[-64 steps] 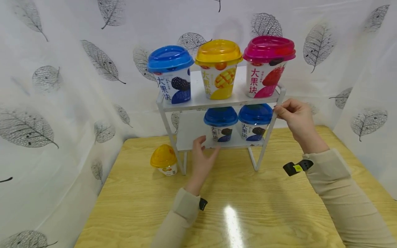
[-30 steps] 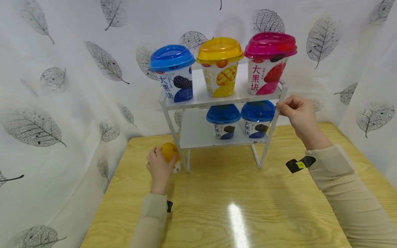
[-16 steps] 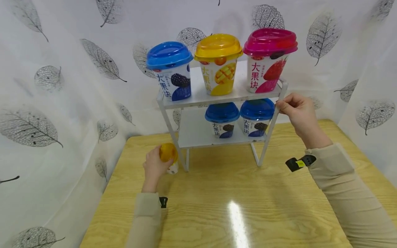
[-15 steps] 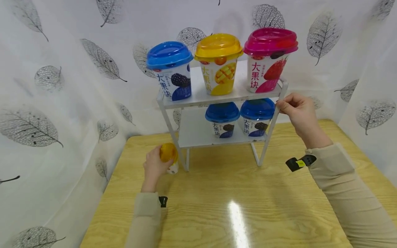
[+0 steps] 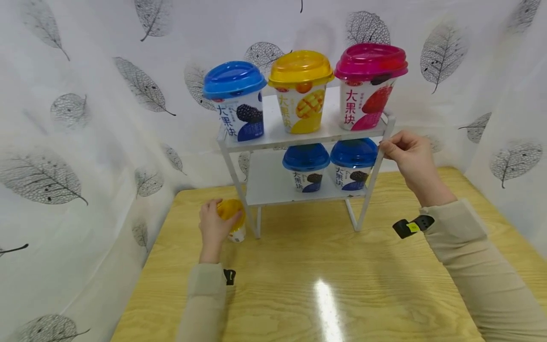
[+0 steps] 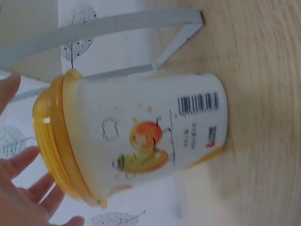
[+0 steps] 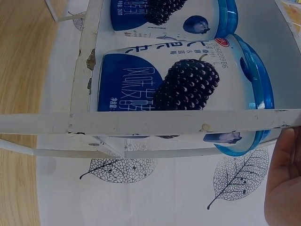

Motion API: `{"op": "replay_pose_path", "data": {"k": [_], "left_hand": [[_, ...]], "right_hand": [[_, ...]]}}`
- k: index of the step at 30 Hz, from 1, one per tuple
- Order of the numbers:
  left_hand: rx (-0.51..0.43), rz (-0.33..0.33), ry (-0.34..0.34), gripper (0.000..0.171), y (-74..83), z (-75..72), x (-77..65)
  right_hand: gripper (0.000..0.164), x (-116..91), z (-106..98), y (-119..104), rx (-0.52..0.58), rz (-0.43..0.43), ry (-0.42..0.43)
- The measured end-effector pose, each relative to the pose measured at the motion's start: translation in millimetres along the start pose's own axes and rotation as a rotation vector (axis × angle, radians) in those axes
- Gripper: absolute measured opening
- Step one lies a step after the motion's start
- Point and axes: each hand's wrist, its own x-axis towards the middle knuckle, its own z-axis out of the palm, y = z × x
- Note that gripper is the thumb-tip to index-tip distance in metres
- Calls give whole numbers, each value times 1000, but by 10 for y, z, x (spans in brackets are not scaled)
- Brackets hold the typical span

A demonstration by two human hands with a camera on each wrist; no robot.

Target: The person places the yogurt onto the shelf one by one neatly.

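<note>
My left hand [image 5: 212, 225] is at a yellow-lidded yogurt cup [image 5: 237, 233], its fingers and thumb spread round the lid. In the left wrist view that cup [image 6: 150, 127] shows its barcode and mango drawing, base at the wooden tabletop. With thumb and fingers, my right hand [image 5: 410, 156] pinches the right post of a white two-tier rack [image 5: 278, 141]. Close to that hand, two blue-lidded blackberry yogurt cups [image 5: 306, 166] stand on the lower shelf. In the right wrist view, the rack's post [image 7: 155, 121] crosses in front of a blackberry cup [image 7: 188, 84].
On the upper shelf stand a blue-lidded cup [image 5: 235, 99], a yellow-lidded mango cup [image 5: 301, 90] and a pink-lidded strawberry cup [image 5: 369, 88]. The rack's left leg [image 5: 239, 190] is right beside the yellow cup on the table. A leaf-patterned sheet [image 5: 107, 142] hangs behind the wooden table [image 5: 299, 270].
My left hand has moved left from the lower shelf's front edge to the yellow cup on the table and taken hold of its lid. The right hand stays on the post.
</note>
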Motion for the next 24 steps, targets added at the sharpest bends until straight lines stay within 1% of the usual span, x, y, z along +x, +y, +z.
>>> {"op": "replay_pose_path", "data": {"k": [2,4,7,10,12,15,17,19,22,24], "left_hand": [[38,-12,26,63,45,20,2],[80,-14,32,63,77,42,5],[161,-25,23,63,91,74,4],[216,-35,9,64,78,84,-9],[233,-34,3,63,69,80,-15],[224,-4,-5,59,62,58,-7],[210,23,-33,57,64,36,2],[198,46,-78,57,63,14,10],[195,55,-149,60,48,-5,11],[187,51,-179,62,30,-5,2]], "right_hand": [[11,-7,0,7,-6,7,-2],[11,-17,-1,11,-11,11,-1],[11,-25,-2,17,-7,16,-1],[11,-24,4,17,-9,18,-2],[12,-18,9,12,-12,13,-3],[13,-9,12,-2,-6,-3,-5],[14,-4,11,-10,-4,-12,-4],[13,0,10,-12,-4,-11,0],[12,2,9,-2,-8,0,5],[11,0,10,6,-13,10,8]]}}
